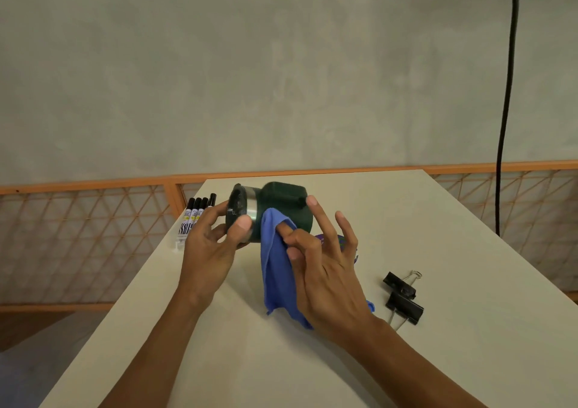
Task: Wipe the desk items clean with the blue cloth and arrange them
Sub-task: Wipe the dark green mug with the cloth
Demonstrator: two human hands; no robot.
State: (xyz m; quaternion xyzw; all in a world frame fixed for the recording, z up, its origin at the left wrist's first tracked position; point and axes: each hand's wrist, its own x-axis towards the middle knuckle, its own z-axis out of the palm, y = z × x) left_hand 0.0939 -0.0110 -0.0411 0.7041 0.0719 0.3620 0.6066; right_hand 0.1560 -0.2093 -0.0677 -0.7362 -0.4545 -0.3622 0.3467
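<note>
Left hand (pixel 212 245) grips green mug (pixel 281 207) by its round end, mug tipped sideways above worktop (pixel 438 345). Right hand (pixel 328 276) pinches blue cloth (pixel 276 267) against mug's side, other fingers splayed. Mug looks rigid, fairly light, metal band likely slippery — keep your grip round the end. Cloth limp, tail trailing to worktop. Mug's mouth hidden; purple thing (pixel 322 238) under your right hand unclear.

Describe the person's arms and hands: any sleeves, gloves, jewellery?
The left hand and right hand are bare, with no gloves and no rings visible. The left forearm and right forearm are uncovered down to the frame edge, with no sleeve in view and no watch or band at either wrist. The fingernails are short and unpainted.
</note>
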